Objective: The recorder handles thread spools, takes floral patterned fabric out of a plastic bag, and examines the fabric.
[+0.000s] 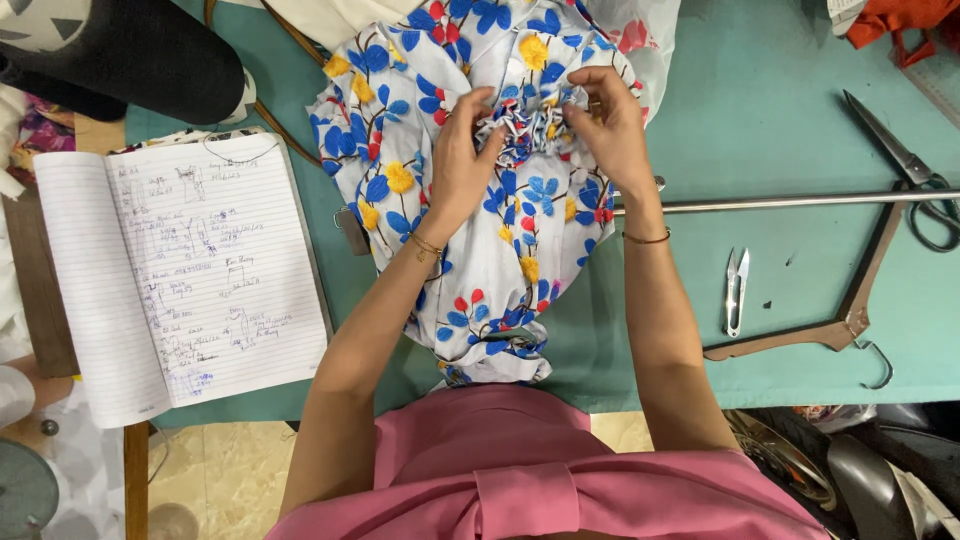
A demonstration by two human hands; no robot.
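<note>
Head view: a floral garment in white, blue, yellow and red lies on the teal table, its long axis running near to far, the gathered part at the far end. The left hand pinches the gathered ruffle from the left; the right hand pinches it from the right, fingers curled. An open notebook lies left, thread snips and scissors right.

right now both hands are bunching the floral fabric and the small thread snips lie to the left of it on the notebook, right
Not quite. The head view shows the thread snips lying right of the floral fabric, on the green table, not on the notebook. Both the left hand and right hand are bunching the fabric.
</note>
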